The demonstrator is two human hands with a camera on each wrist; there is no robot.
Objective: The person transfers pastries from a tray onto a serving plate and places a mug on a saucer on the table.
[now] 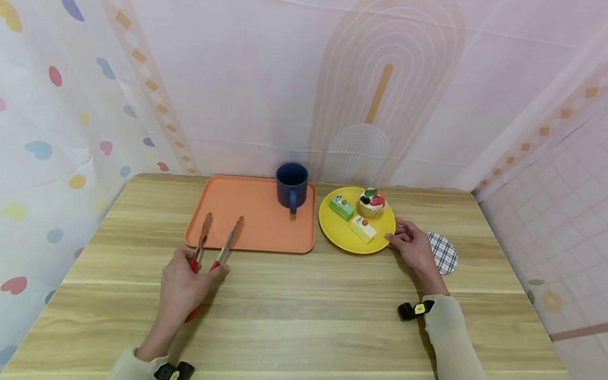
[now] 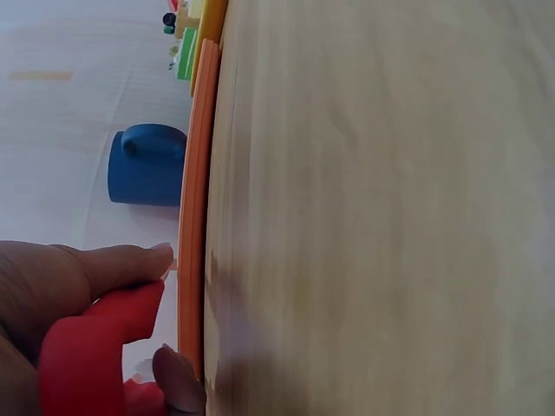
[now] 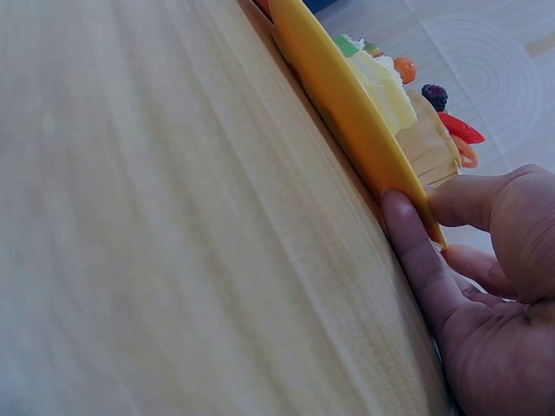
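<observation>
My left hand (image 1: pixel 184 282) holds a pair of tongs (image 1: pixel 230 241) by the red handles, thumb on one side and fingers on the other. The tongs' arms are spread, and their tips overlap the front left of an orange tray (image 1: pixel 266 232). My right hand (image 1: pixel 414 248) pinches the right rim of a yellow plate (image 1: pixel 339 232), thumb above and fingers under the edge, as the right wrist view shows. On that plate sit a green cake slice (image 1: pixel 342 207), a pale yellow cake slice (image 1: pixel 363 229) and a fruit-topped cupcake (image 1: pixel 372 202).
A dark blue mug (image 1: pixel 292 184) stands at the tray's back right corner, its handle toward me. Right of the plate lies a round checked coaster (image 1: pixel 443 253), partly behind my right hand. A patterned cloth (image 1: pixel 247 84) hangs along the wooden table's (image 1: pixel 304 316) back edge.
</observation>
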